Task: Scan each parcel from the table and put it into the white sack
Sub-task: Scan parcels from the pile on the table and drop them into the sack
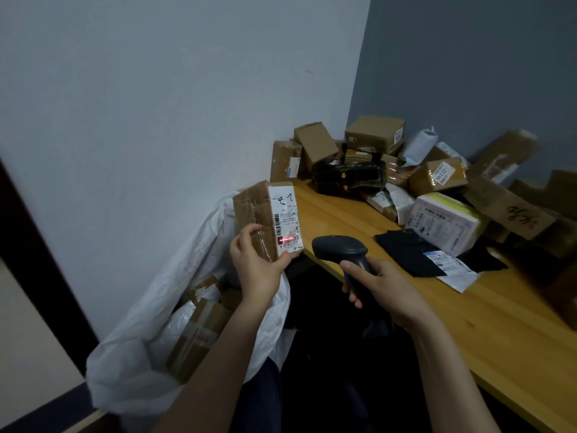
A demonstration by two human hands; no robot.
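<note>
Fingers of the left hand are being curled round a brown parcel, which is being held upright over the white sack (a red line is crossing its label); a scanner is being gripped by the right hand.

Matt brown cardboard with glossy clear tape on the held parcel; smooth white paper for its label. Matt dark plastic scanner. Smooth wood tabletop. Crinkled, plastic-looking white sack.
</note>
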